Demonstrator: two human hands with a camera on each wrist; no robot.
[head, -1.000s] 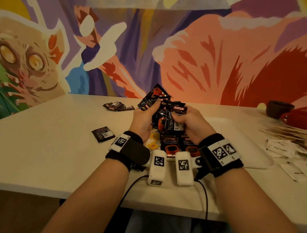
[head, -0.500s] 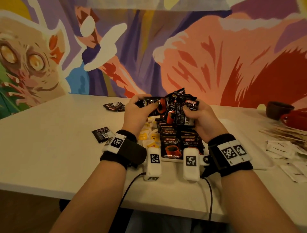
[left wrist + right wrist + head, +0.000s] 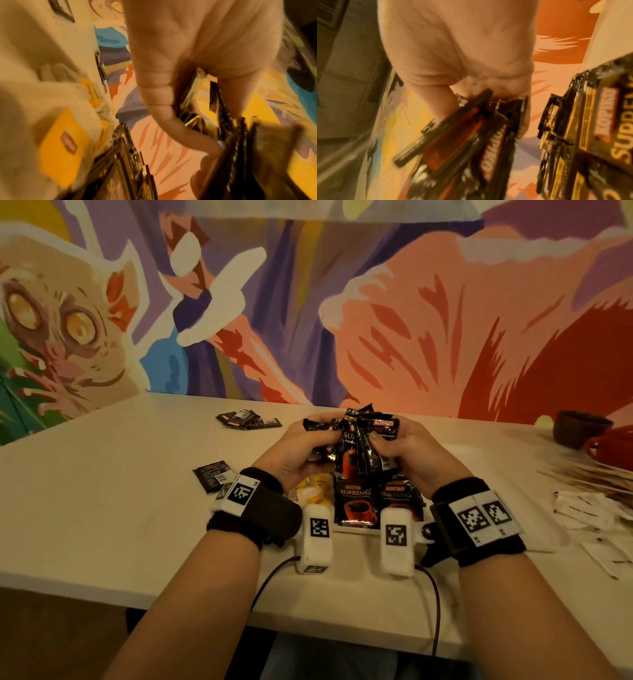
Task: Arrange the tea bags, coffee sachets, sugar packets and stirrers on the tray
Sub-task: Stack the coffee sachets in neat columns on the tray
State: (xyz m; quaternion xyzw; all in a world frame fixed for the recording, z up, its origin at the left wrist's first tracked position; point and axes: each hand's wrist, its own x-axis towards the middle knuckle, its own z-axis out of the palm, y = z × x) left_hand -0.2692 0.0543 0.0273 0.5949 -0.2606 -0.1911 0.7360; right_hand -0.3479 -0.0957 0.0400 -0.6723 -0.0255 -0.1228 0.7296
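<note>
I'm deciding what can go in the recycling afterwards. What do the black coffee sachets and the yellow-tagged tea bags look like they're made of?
The coffee sachets look like glossy printed plastic or foil laminate: they catch glints and have crimped, serrated edges. The tea bags look like soft matte paper or mesh with yellow card tags, though blur leaves that open.

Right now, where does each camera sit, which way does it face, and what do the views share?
Head: looks forward and down over both forearms at the left hand and right hand gripping black Kopiko coffee sachets.
Left wrist: looks along the palm past yellow-tagged tea bags.
Right wrist: looks along the palm at the bundle.
Shared: the sachets.
</note>
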